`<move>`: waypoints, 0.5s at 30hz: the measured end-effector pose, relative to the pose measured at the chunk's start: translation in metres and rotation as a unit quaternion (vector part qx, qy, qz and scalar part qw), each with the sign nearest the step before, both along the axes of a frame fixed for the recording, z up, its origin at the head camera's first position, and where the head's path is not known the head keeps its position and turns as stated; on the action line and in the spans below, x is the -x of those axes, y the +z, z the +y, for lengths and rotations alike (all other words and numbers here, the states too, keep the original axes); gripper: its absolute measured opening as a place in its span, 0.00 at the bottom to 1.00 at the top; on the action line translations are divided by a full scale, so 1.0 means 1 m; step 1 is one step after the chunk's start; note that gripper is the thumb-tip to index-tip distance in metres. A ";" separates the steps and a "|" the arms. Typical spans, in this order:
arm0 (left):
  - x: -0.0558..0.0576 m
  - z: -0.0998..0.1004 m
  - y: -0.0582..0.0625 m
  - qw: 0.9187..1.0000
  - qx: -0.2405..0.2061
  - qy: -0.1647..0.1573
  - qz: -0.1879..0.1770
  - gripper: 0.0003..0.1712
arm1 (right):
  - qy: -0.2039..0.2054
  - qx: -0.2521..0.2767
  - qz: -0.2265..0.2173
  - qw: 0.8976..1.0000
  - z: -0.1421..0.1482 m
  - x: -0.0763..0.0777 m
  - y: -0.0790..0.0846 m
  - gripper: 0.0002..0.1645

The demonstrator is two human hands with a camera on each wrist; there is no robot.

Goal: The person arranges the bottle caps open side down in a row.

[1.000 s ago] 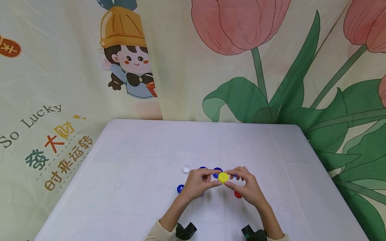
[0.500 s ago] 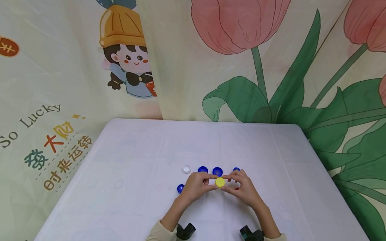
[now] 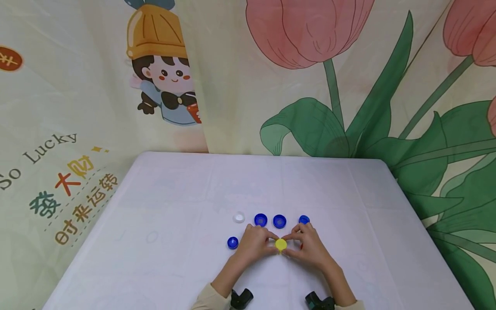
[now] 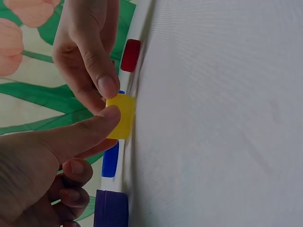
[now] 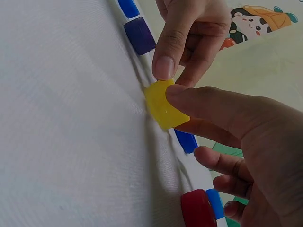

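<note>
Left hand [image 3: 252,243] and right hand [image 3: 312,247] pinch yellow cap [image 3: 280,245] between fingers; likely placing step; next calls for level set-down, even release.

A staged indoor corner, of the recording-booth sort, is suggested: a white-covered desk [image 3: 174,193] is backed by printed fabric hangings [image 3: 228,86], on which large tulips [image 3: 310,32], a cartoon figure [image 3: 172,77] and "So Lucky" lettering [image 3: 51,146] are shown. Whether it is set in a home or studio cannot be told.
</note>
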State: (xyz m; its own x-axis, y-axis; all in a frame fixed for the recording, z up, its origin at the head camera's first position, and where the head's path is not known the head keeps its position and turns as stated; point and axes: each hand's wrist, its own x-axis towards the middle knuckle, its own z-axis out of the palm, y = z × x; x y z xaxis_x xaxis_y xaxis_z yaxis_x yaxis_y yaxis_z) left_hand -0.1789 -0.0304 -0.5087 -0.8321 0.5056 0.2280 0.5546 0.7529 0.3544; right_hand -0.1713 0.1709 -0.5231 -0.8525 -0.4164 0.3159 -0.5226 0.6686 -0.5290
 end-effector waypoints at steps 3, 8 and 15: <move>-0.001 0.001 0.000 1.000 0.009 0.007 -0.005 0.18 | -0.003 -0.009 -0.002 1.000 0.000 0.000 -0.001 0.17; -0.002 0.001 0.000 1.000 0.018 0.012 -0.006 0.19 | -0.002 -0.021 -0.007 1.000 0.000 0.000 0.001 0.18; -0.002 -0.012 0.012 1.000 -0.006 0.027 -0.009 0.22 | 0.003 -0.015 0.029 0.999 -0.001 -0.001 0.007 0.23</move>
State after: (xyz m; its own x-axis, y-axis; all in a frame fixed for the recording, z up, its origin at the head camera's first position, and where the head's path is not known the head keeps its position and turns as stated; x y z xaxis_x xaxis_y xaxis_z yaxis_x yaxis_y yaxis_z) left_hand -0.1769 -0.0422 -0.4965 -0.8623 0.4573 0.2175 0.5064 0.7773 0.3732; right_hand -0.1708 0.1702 -0.5165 -0.8302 -0.4317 0.3527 -0.5564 0.6804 -0.4769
